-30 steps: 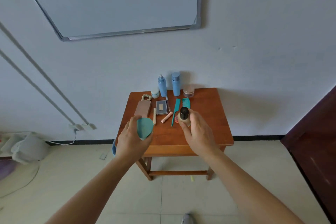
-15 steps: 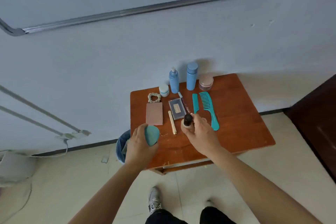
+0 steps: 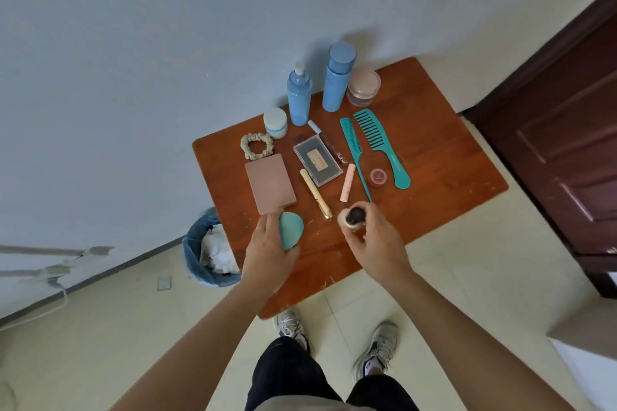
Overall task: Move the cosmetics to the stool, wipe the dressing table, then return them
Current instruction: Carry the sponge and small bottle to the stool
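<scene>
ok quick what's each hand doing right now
Left hand: holding the teal makeup sponge.
Right hand: gripping the small black-capped bottle.

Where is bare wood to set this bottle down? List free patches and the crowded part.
The widest bare patch of the table lies between the wide-tooth comb and the right edge. A second strip lies between the near edge and the left hand and right hand. Crowded: from the pink palette across to that comb, back to the blue bottles.
</scene>
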A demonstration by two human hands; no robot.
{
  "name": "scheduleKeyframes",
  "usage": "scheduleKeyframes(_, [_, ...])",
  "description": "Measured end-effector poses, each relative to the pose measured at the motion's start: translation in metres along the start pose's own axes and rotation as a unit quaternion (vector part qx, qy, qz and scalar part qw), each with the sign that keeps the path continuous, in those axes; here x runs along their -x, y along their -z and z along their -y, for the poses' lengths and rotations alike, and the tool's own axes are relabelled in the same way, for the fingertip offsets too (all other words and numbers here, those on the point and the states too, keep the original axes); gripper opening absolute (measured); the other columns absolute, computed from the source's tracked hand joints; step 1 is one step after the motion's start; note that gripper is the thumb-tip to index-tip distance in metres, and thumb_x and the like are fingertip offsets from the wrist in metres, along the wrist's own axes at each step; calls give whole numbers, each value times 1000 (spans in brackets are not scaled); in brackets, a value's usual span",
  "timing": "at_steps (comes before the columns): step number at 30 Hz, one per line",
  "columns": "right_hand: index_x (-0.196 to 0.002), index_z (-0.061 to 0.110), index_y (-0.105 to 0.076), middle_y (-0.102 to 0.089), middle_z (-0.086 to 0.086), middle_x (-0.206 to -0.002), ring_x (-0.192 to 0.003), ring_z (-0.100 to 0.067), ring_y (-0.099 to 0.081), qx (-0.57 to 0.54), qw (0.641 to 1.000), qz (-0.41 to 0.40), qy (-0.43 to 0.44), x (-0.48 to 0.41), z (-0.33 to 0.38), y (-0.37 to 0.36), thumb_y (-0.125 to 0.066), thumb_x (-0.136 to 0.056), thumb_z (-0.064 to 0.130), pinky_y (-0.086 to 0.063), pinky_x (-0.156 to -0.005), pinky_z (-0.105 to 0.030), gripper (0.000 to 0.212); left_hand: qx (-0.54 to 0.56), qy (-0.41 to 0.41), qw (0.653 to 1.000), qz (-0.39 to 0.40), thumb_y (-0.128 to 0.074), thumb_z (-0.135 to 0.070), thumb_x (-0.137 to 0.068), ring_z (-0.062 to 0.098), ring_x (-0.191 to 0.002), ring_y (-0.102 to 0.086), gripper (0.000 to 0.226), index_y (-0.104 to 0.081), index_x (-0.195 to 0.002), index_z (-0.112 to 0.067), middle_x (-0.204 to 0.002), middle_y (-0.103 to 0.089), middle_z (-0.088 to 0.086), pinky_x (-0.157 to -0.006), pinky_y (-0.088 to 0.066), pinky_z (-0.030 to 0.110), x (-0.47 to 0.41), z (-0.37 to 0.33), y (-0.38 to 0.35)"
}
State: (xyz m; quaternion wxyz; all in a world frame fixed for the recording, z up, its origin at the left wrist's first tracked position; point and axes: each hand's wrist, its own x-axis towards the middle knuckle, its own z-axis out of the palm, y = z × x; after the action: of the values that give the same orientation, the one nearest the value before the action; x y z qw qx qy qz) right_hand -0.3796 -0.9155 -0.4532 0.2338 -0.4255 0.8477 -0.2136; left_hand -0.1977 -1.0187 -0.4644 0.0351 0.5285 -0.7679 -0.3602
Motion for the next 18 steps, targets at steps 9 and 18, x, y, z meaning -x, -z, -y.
scheduleKeyframes(9, [-154, 27, -17, -13, 3, -164, -148, -19, -27, 50, 996, -29, 70, 19, -3, 39, -60, -95, 25, -43, -98, -17, 74, -174, -114, 968, -141, -11, -69, -94, 22, -150, 6, 72, -14, -154, -30, -164, -2, -1, -119, 3, 47, 15, -35, 40])
scheduleKeyframes(18, [-155, 18, -26, -3, -14, -165, -152, -34, 0, 204, 937, -282, 41, 111, -124, 217, -31, -100, 49, -12, -121, -52, 63, -216, -310, 897, -230, -18, -66, -96, 31, -150, 7, 70, -11, -156, -29, -164, 4, 7, -114, -1, 65, 65, -229, 13])
